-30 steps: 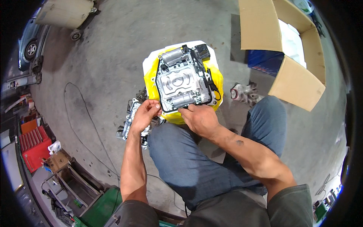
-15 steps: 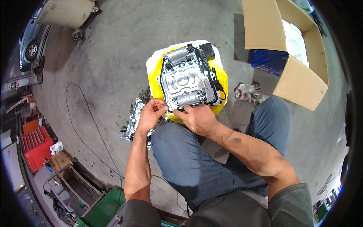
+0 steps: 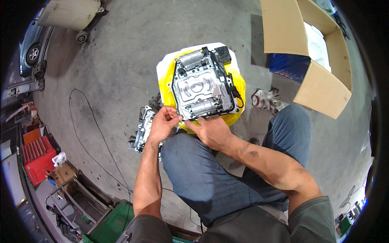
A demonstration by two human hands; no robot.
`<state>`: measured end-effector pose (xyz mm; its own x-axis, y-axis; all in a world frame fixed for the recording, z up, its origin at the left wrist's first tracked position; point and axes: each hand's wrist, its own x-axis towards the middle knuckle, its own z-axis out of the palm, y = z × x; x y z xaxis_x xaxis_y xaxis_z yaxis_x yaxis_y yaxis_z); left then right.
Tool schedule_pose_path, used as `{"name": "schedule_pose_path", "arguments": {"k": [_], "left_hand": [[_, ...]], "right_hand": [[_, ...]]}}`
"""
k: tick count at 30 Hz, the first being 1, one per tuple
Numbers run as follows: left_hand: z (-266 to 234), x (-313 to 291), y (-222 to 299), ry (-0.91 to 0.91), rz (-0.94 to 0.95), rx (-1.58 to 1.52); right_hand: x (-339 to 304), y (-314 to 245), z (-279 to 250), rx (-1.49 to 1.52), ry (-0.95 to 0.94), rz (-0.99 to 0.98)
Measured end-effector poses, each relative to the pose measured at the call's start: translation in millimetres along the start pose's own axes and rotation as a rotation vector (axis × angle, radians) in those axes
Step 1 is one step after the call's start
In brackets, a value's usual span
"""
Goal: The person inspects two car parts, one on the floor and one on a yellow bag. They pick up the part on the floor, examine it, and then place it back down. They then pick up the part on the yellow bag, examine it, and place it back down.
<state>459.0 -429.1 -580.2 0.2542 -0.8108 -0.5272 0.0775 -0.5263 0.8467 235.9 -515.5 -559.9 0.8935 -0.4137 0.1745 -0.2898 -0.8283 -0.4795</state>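
Note:
A silver transmission valve body [image 3: 196,86] with two cylindrical housings and a black connector lies on a yellow plastic sheet [image 3: 239,87] over a white support. A thin black gasket [image 3: 174,95] follows its left and near edges. At the near left corner, my left hand [image 3: 163,123] pinches the gasket between thumb and fingers. My right hand [image 3: 212,131] is closed beside it along the near edge, its thumb close to the left fingertips. The gasket portion between my fingers is mostly hidden. A second valve body [image 3: 144,129] rests lower down, partly behind my left forearm.
An open cardboard box [image 3: 322,85] with white packing stands at the right, and a dirty metal part [image 3: 267,100] lies on the floor before it. A black cable [image 3: 95,117] loops across the floor at the left, near a red tool case [image 3: 38,158] and a green cart [image 3: 107,222].
My right hand has shifted slightly down and its fingers have slid along the near edge. My left hand stays at the corner, moved only a little. The valve body rests in place.

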Motion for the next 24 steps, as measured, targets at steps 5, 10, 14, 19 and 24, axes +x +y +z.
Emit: {"name": "schedule_pose_path", "arguments": {"k": [5,10,14,19,24], "left_hand": [[5.5,-4.5,7.5,0.013,-0.019,0.037],[6.7,-4.3,12.3,0.011,-0.022,0.107],[8.4,-4.5,24.3,-0.017,-0.083,0.141],[-0.7,-5.5,20.1,-0.027,-0.092,0.117],[-4.8,-8.4,17.2,-0.037,-0.108,0.124]], "right_hand": [[-6.8,5.4,-6.5,-0.043,-0.060,-0.024],[-13.3,2.5,-25.9,-0.057,-0.218,0.022],[-21.5,8.3,-37.5,-0.125,-0.282,0.014],[-20.5,11.6,-29.5,-0.127,-0.206,0.007],[-17.3,14.6,-31.7,-0.112,-0.215,0.004]]}}
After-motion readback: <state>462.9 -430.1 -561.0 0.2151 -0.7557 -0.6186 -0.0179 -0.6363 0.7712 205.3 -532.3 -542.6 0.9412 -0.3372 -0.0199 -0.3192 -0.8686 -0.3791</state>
